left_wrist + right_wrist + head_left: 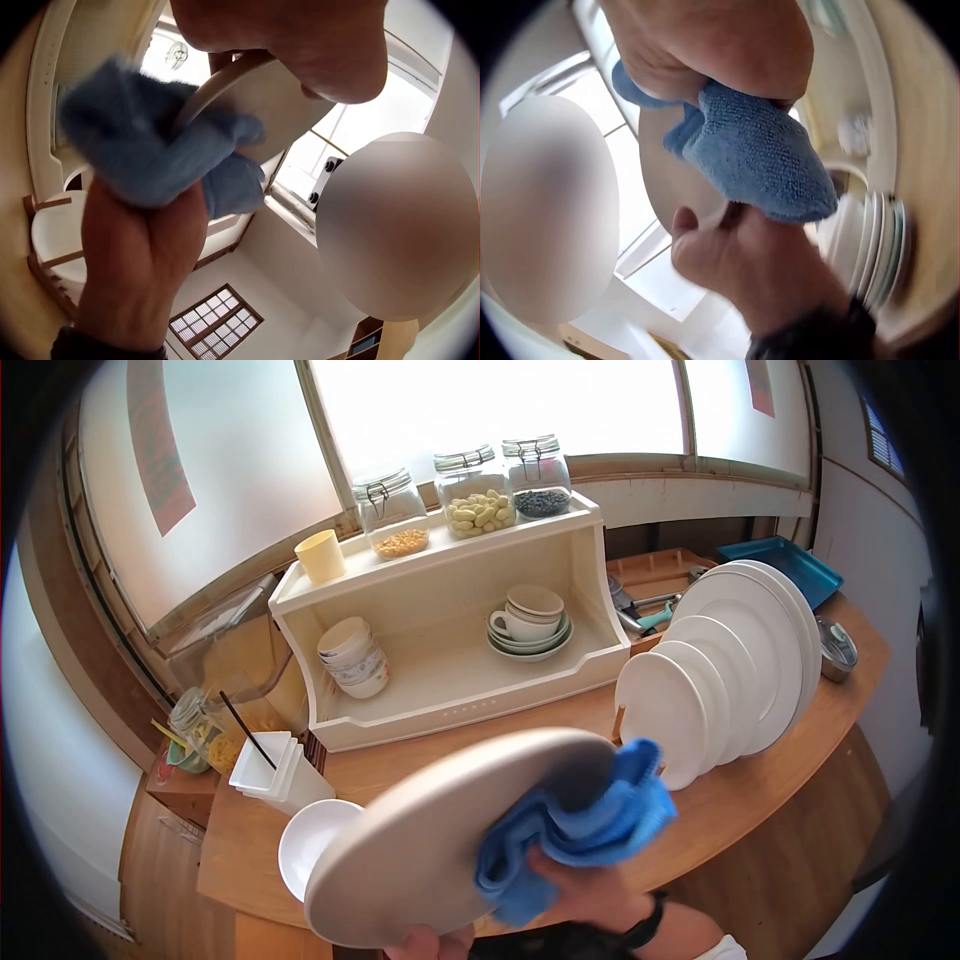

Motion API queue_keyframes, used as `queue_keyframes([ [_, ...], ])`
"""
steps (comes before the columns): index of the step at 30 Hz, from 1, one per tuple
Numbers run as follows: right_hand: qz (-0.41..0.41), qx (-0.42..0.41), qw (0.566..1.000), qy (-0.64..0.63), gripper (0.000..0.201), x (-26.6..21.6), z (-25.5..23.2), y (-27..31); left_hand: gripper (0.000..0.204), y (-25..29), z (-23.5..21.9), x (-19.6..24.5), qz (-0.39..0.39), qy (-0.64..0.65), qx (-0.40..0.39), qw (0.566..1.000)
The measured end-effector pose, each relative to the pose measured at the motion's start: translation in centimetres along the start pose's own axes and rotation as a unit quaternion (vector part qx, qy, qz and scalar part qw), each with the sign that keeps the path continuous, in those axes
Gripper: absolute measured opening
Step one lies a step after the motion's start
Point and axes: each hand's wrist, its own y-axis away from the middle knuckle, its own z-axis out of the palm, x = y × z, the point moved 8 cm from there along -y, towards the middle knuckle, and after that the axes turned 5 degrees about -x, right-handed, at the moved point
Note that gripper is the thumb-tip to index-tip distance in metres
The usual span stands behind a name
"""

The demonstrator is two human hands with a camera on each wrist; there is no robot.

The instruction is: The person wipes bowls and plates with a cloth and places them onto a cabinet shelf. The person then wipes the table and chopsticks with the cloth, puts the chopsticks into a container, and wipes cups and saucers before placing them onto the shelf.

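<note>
A large pale plate is held tilted above the table. My left hand grips its lower edge, thumb on the near face; in the right wrist view the left hand shows at the plate's rim. My right hand holds a bunched blue cloth against the plate's right side, the cloth folded over the rim. In the left wrist view the cloth wraps the plate's edge, with the right hand behind it. The right fingers are mostly hidden by the cloth.
White plates stand upright in a rack at the right. Behind is a cream shelf with bowls and cups, jars on top. A white bowl and white containers stand at the left of the wooden table.
</note>
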Motion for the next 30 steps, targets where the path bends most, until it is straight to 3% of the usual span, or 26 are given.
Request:
queue_keyframes([
  [1,0.122,0.051,0.937,-0.323,0.032,2.8,-2.1,-2.3,0.054,-0.7,-1.0,-0.1,0.000,0.085,0.068,0.994],
  [2,0.120,0.053,0.938,-0.320,0.032,2.9,-2.1,-2.3,0.054,-2.8,-1.8,1.1,0.003,0.086,0.069,0.994],
  [3,0.137,0.055,0.942,-0.302,0.034,4.3,-3.4,-2.9,0.050,-4.9,-2.5,2.0,0.002,0.351,0.058,0.935],
  [4,0.155,0.057,0.945,-0.284,0.036,4.3,-3.1,-4.8,0.045,-6.2,-2.4,2.7,-0.001,0.590,0.042,0.806],
  [5,0.173,0.057,0.946,-0.267,0.038,4.8,-2.9,-3.3,0.045,-6.4,-2.3,2.3,0.000,0.592,0.023,0.805],
  [7,0.208,0.058,0.948,-0.232,0.043,5.4,-2.3,0.6,0.045,-5.2,-1.5,0.1,-0.039,0.676,0.122,0.725],
  [8,0.224,0.059,0.949,-0.214,0.045,4.9,-1.2,-0.2,0.047,-4.1,-1.4,-0.7,-0.107,0.482,0.157,0.855],
  [9,0.240,0.062,0.949,-0.196,0.047,4.2,0.3,1.0,0.047,-4.1,-1.0,-0.2,-0.106,0.482,0.158,0.855],
  [11,0.269,0.067,0.947,-0.160,0.052,2.2,4.6,6.1,0.051,-3.9,2.2,0.2,-0.184,0.748,0.182,0.611],
  [12,0.286,0.070,0.945,-0.144,0.055,0.6,7.2,6.1,0.053,-3.4,2.6,0.9,-0.242,0.691,0.200,0.652],
  [13,0.306,0.072,0.940,-0.129,0.057,0.5,7.3,6.5,0.053,-2.8,2.7,1.3,-0.249,0.635,0.201,0.703],
  [14,0.307,0.072,0.940,-0.130,0.057,0.6,6.9,6.3,0.053,-2.4,3.3,1.2,-0.243,0.651,0.194,0.692],
  [15,0.349,0.102,0.866,-0.343,0.046,1.6,6.8,5.8,0.052,-2.0,4.0,0.8,-0.237,0.667,0.188,0.681],
  [16,0.375,0.126,0.745,-0.538,0.035,2.2,7.1,5.2,0.052,0.3,4.6,-1.6,-0.240,0.665,0.188,0.681],
  [17,0.378,0.126,0.743,-0.538,0.035,3.6,5.9,5.0,0.052,2.4,3.8,-3.4,-0.153,0.442,0.098,0.878],
  [18,0.334,0.033,0.783,-0.524,0.047,4.6,4.8,4.2,0.051,3.2,4.0,-3.0,-0.046,0.176,-0.005,0.983],
  [19,0.285,-0.060,0.814,-0.502,0.060,5.2,3.7,3.6,0.051,1.8,2.7,-1.9,-0.045,0.179,-0.009,0.983],
  [20,0.289,-0.054,0.815,-0.499,0.060,6.3,1.8,3.5,0.052,1.0,1.8,-1.9,-0.113,0.424,0.009,0.898],
  [21,0.280,-0.071,0.815,-0.503,0.060,6.7,0.0,3.2,0.054,0.4,1.8,-1.9,-0.178,0.638,0.026,0.749],
  [22,0.271,-0.090,0.813,-0.508,0.061,6.6,-1.3,2.7,0.057,0.4,1.8,-2.6,-0.194,0.635,0.018,0.748],
  [23,0.184,-0.118,0.911,-0.350,0.054,5.6,-3.2,1.3,0.057,0.4,1.9,-2.9,-0.212,0.639,0.024,0.739],
  [25,0.170,-0.037,0.933,-0.315,0.051,4.1,-3.4,0.2,0.056,-0.6,2.3,-1.8,-0.209,0.696,0.082,0.682],
  [26,0.129,0.065,0.986,-0.083,0.041,1.6,-4.3,-0.5,0.056,-0.7,2.9,-0.9,-0.206,0.736,0.096,0.638],
  [27,0.134,0.068,0.985,-0.081,0.041,0.7,-2.6,0.2,0.056,-0.8,3.2,-0.2,-0.208,0.737,0.091,0.637],
  [28,0.206,0.075,0.963,-0.159,0.043,1.2,-0.1,2.3,0.056,-0.9,3.3,0.3,-0.199,0.747,0.100,0.627],
  [30,0.339,0.081,0.884,-0.312,0.048,2.1,5.5,7.2,0.057,-1.5,3.6,1.9,-0.192,0.756,0.112,0.616],
])
